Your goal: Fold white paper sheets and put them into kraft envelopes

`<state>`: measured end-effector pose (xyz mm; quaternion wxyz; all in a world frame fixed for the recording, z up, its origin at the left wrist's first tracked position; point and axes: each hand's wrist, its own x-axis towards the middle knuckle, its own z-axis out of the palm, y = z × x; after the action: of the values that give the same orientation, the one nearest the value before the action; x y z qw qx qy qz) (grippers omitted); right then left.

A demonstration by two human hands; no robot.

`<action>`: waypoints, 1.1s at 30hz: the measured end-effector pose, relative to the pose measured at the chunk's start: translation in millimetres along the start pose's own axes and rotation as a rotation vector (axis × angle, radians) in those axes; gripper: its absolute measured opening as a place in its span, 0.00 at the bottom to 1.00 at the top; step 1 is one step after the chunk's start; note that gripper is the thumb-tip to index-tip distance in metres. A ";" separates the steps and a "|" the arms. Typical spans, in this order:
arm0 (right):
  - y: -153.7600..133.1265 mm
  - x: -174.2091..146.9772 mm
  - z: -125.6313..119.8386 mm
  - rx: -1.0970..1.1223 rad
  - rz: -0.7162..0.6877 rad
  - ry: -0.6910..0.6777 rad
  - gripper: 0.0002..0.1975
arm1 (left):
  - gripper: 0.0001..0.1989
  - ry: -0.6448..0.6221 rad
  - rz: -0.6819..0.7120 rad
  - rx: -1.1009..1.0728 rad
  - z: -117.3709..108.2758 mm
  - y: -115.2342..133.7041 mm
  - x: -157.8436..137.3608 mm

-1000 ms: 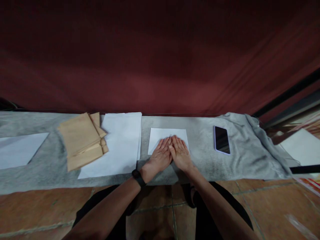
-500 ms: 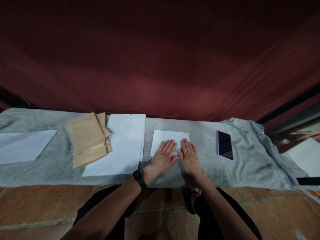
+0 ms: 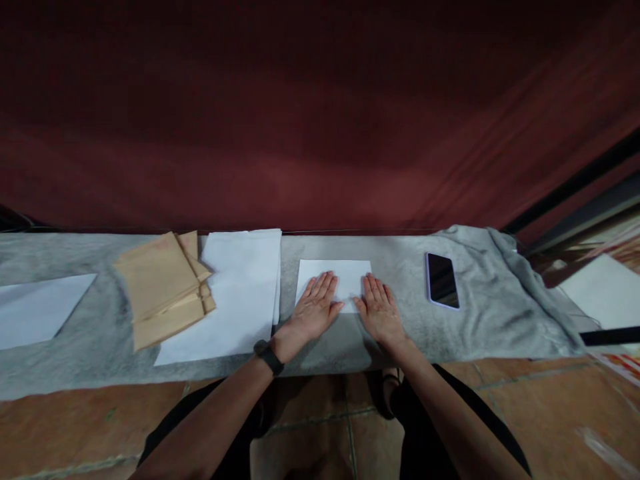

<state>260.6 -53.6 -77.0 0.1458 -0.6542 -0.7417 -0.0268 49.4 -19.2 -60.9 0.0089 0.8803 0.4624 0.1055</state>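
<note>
While the left hand point(image 3: 316, 310) and the right hand point(image 3: 381, 316) lie palm down with fingers outstretched, neither is gripping anything. The small white paper sheet point(image 3: 346, 288) rests flat on the grey plush cloth point(image 3: 407, 287), between the stack of white sheets point(image 3: 243, 287) on the left and the smartphone point(image 3: 443, 281) on the right. The left hand covers part of its near left area; the right hand lies across its right edge, thumb turned inward. The hands are apart, with bare paper showing between them. Whether the sheet is a single layer or folded cannot be told from this view.

Handling assessment, by judgement: the sheet should be very light and readily shifted by a dragging palm or a draught. It is likely to sag if lifted by one side, yet be crisp enough to hold a crease. Its face appears smooth and may skid under dry fingers. The soft pile beneath gives poor backing, so hard pressure at one spot could dent or wrinkle the paper, and an uneven tug could tear an edge.

Recommended hold: the exposed far corners, pinched lightly between thumb and forefinger, with a flat palm steadying the middle.
</note>
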 end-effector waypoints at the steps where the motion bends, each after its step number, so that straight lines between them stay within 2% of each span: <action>1: 0.0 -0.1 -0.2 0.003 0.007 -0.002 0.32 | 0.34 -0.004 -0.011 0.006 -0.2 -1.9 0.6; 12: -1.7 -0.9 -6.2 -0.037 0.084 -0.027 0.32 | 0.35 -0.074 -0.158 0.061 -7.1 -20.0 2.9; 20: 0.9 0.9 -8.5 -0.081 0.162 -0.046 0.30 | 0.37 -0.055 -0.235 0.079 -1.4 -30.7 2.9; 26: -0.6 2.3 -9.3 -0.096 0.175 -0.049 0.30 | 0.38 -0.048 -0.237 0.080 -2.4 -30.8 3.3; 33: 0.8 2.3 -11.4 -0.083 0.197 -0.043 0.29 | 0.36 -0.018 -0.273 0.088 1.7 -36.3 2.5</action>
<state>263.1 -54.0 -65.6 0.1046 -0.7298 -0.6750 -0.0292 21.7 3.8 -66.3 -0.0112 0.8098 0.5818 0.0753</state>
